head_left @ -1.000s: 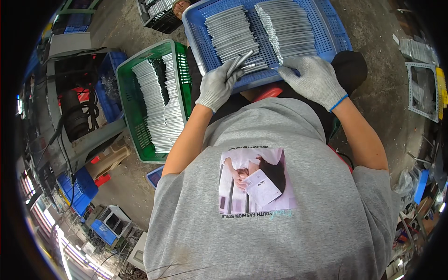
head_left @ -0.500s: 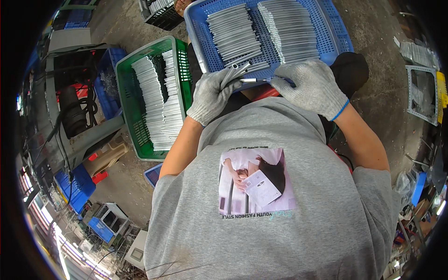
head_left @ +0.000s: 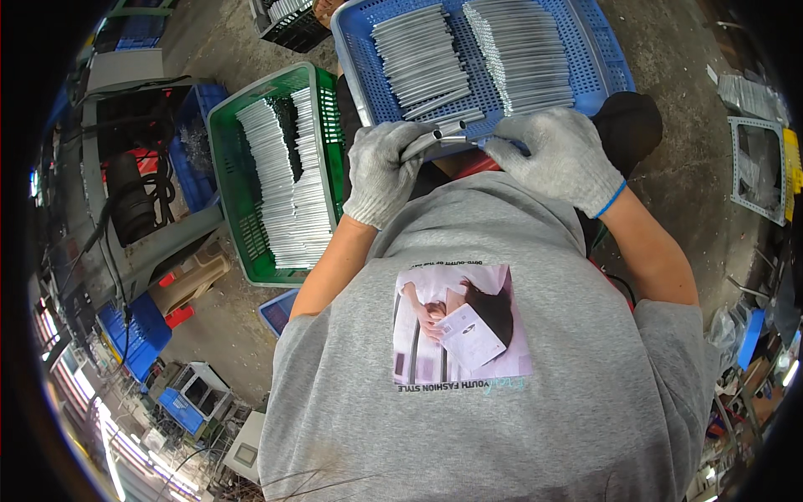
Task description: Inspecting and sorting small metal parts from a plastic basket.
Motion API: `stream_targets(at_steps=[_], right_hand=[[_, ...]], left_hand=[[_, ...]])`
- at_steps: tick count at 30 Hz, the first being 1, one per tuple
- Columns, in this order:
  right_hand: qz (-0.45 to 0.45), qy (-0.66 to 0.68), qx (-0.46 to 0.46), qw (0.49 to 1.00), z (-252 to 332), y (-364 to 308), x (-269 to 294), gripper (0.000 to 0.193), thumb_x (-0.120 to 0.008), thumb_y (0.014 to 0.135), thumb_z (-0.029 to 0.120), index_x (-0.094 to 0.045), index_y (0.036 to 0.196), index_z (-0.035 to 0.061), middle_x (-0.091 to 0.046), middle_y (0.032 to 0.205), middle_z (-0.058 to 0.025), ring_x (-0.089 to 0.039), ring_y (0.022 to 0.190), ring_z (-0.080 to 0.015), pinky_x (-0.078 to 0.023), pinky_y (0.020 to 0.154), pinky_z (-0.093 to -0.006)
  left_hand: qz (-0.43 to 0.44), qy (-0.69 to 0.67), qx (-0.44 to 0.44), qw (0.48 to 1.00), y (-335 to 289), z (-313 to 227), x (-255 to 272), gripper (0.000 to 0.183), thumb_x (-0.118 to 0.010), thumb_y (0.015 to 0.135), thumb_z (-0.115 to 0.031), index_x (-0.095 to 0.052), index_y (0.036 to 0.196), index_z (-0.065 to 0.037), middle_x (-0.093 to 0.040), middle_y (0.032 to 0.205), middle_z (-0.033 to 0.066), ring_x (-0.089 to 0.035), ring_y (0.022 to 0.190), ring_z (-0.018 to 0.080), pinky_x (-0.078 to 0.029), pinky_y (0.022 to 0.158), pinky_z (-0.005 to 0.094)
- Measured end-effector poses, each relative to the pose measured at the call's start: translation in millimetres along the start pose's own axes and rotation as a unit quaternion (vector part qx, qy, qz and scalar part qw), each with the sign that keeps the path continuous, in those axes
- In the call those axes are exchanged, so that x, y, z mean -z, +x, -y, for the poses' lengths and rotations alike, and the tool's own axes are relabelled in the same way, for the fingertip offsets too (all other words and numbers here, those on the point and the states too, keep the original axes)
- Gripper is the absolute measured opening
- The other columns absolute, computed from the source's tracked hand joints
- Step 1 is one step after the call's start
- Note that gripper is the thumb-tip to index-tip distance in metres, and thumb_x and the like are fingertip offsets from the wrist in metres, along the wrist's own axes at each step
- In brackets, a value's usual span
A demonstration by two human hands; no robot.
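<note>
My left hand [head_left: 383, 174], in a grey knitted glove, is closed around short silvery metal tubes [head_left: 452, 139]; their open ends stick out past its fingers toward the right. My right hand [head_left: 559, 159], in a matching glove with a blue cuff edge, has thumb and fingers pinched together close to the tube ends. A small, thin, dark thing shows at its fingertips, too small to name. Just beyond both hands is a blue plastic basket [head_left: 355, 79], holding two stacks of metal tubes [head_left: 523, 58] and a few loose ones near its front edge.
To the left stands a green basket [head_left: 219, 159] filled with rows of silvery tubes [head_left: 297, 217]. A dark crate [head_left: 288, 33] with more tubes sits at the far left. Machinery with cables [head_left: 125, 201] stands along the left side, and a metal frame [head_left: 757, 171] lies at the right.
My left hand has turned and shifted slightly right; the tubes in it, which were angled and fanned, now point more toward my right hand. My right hand has hardly moved.
</note>
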State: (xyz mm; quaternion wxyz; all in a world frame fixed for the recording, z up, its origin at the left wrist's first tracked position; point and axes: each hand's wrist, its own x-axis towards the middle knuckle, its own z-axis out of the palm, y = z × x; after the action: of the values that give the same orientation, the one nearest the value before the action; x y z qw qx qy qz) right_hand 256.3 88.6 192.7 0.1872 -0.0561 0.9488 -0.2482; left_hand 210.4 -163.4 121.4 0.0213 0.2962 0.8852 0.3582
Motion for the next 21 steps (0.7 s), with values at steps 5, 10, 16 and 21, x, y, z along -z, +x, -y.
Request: stream_targets(at_steps=[5,10,16,21], right_hand=[[-0.052,0.017,-0.013,0.998,-0.9,5.0,-0.6,0.031,-0.066,0.097,0.037,-0.082,0.093,0.0115,-0.072,0.067,-0.0085,-0.071,0.066,-0.0221,-0.060,0.071,-0.0423],[0.007,-0.023,-0.010,1.000,-0.6,5.2,-2.5,0.031,-0.066,0.097,0.037,-0.083,0.098,0.0116,-0.074,0.072,-0.0101,-0.073,0.070,-0.0243,-0.061,0.075,-0.0427],[-0.010,0.024,-0.007,1.000,-1.4,3.4,3.0,0.030,-0.066,0.097,0.037,-0.084,0.099,0.0128,-0.075,0.073,-0.0104,-0.074,0.072,-0.0245,-0.061,0.077,-0.0422],[-0.034,0.023,-0.014,0.999,-2.3,7.9,1.7,0.030,-0.066,0.098,0.036,-0.083,0.099,0.0116,-0.076,0.074,-0.0095,-0.074,0.073,-0.0243,-0.061,0.076,-0.0426]], left_hand=[[-0.007,0.024,-0.022,0.999,1.6,-5.1,4.4,0.026,-0.064,0.084,-0.005,-0.078,0.105,-0.009,-0.077,0.087,0.0053,-0.072,0.081,0.0264,-0.052,0.083,0.0384],[-0.002,0.018,-0.004,1.000,-0.3,-5.8,3.5,0.021,-0.070,0.086,-0.011,-0.079,0.105,-0.012,-0.077,0.087,0.0049,-0.072,0.081,0.0257,-0.051,0.083,0.0397],[-0.022,0.041,-0.012,0.999,-0.5,-5.0,0.6,0.013,-0.078,0.090,-0.021,-0.081,0.101,-0.015,-0.077,0.087,0.0049,-0.073,0.083,0.0247,-0.050,0.082,0.0406],[-0.014,0.008,-0.001,1.000,0.8,-3.4,2.7,0.013,-0.078,0.090,-0.021,-0.081,0.101,-0.015,-0.078,0.088,0.0042,-0.074,0.085,0.0240,-0.050,0.082,0.0397]])
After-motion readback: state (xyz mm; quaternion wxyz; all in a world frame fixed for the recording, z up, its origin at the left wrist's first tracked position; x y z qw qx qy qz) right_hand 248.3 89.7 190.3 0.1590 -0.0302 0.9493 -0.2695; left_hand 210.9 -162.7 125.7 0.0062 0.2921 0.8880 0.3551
